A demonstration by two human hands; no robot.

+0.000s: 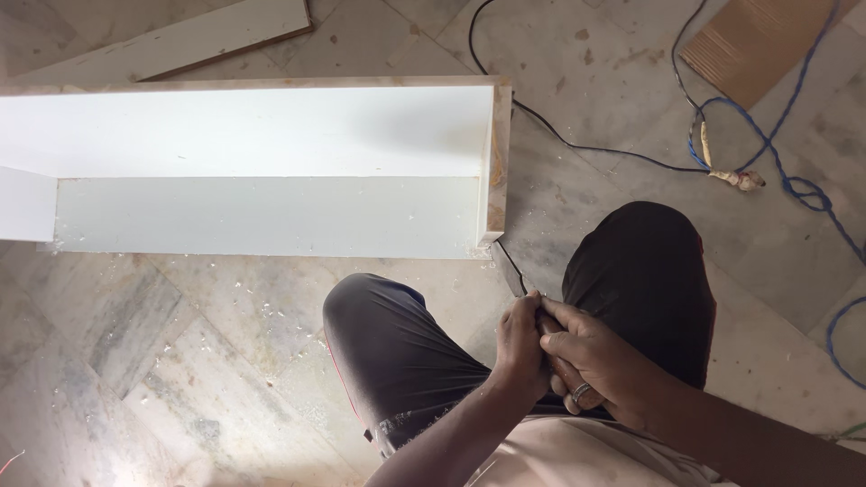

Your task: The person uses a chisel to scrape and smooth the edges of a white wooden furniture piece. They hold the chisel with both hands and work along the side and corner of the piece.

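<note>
Both of my hands close around the wooden handle of a chisel (507, 268) between my knees. My left hand (520, 345) wraps the handle from the left, and my right hand (591, 359), with a ring on one finger, grips it from the right. The flat metal blade points up and left, its tip at the lower right corner of a white laminated board box (262, 216) lying on the floor. The handle is mostly hidden by my fingers.
My bent knees in dark trousers (397, 343) flank the hands. A black cable (577, 142) and a blue cable (794, 185) run over the marble floor at right. A cardboard piece (753, 41) lies top right, a white board (180, 41) top left. Chips litter the floor.
</note>
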